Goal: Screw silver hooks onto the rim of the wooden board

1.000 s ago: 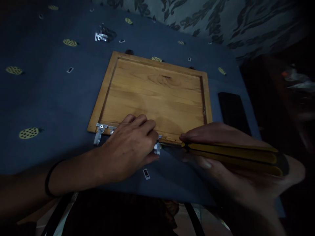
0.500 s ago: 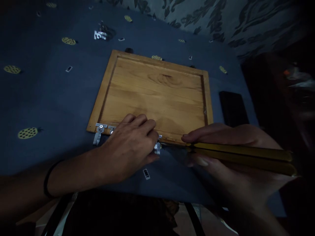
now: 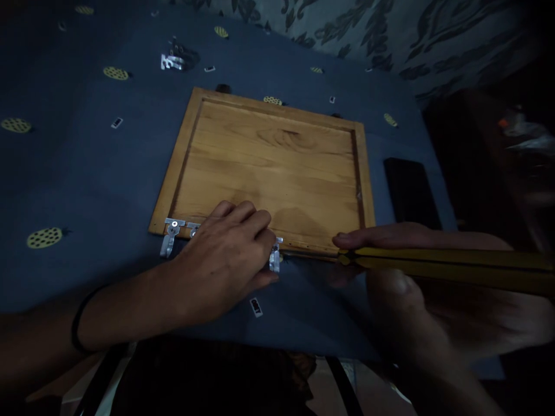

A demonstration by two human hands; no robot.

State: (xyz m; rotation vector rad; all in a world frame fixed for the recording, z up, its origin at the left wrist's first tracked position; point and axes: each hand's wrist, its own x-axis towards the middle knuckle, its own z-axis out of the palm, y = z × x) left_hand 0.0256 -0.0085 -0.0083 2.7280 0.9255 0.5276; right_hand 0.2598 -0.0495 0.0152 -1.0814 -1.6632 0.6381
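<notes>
Fingers of your left hand [image 3: 223,260] bend over metal hooks [image 3: 172,231] along the near edge of a framed wooden panel [image 3: 269,167]; their hold is hidden. Fingers of your right hand [image 3: 451,320] close round a yellow-handled screwdriver [image 3: 433,256], shaft along that edge. Panel lies on pineapple-print tablecloth [image 3: 87,185], black rectangular object [image 3: 410,188] beside it.

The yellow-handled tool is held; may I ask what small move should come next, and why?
Probably a slight twist by the right hand: it grips the yellow-handled tool, which points along the near edge of the wooden panel toward the metal hook beside the left hand.
</notes>
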